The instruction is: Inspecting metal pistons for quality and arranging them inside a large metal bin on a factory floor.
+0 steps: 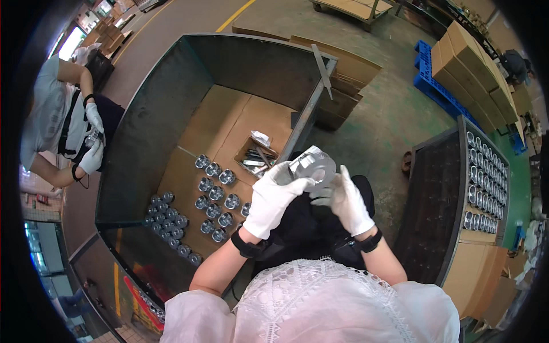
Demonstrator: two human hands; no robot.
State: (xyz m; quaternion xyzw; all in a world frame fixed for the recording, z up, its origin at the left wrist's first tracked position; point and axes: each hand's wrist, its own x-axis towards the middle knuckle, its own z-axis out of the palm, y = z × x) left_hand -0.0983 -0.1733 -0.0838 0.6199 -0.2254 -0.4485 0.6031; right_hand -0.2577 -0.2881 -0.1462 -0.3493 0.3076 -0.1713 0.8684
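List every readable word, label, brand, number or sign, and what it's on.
None can be read.
Round metal part in the left hand: no legible marking.
Red strip at lower left: too blurred to tell whether it bears text.
Stacked cardboard boxes at upper right: nothing legible; any print is too small.
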